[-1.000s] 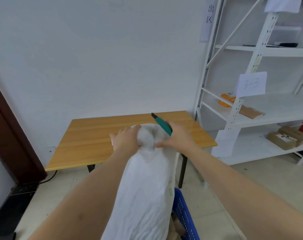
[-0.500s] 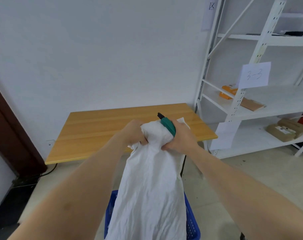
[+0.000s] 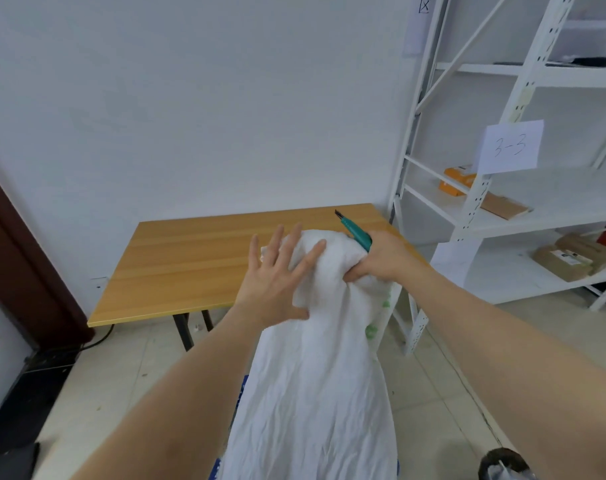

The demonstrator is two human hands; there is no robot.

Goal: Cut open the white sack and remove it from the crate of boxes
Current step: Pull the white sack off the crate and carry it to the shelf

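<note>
The white sack [image 3: 315, 393] hangs lifted in front of me, its top bunched up over the table's near edge. My right hand [image 3: 381, 261] grips the bunched top of the sack and also holds a green utility knife [image 3: 355, 232], whose blade points up and to the left. My left hand [image 3: 277, 278] is spread with straight fingers and rests flat against the left side of the sack's top. Only slivers of the blue crate [image 3: 241, 393] show behind the sack at the bottom; the boxes are hidden.
A wooden table [image 3: 197, 265] stands against the white wall ahead. A white metal shelf rack [image 3: 481, 188] with a "3-3" label, an orange box and cardboard parcels is on the right. A dark door frame [image 3: 14, 265] is at the left. The floor is tiled.
My left hand has let go of the sack's top and spread its fingers flat against it. My right hand still grips the sack and knife and has shifted slightly right.
</note>
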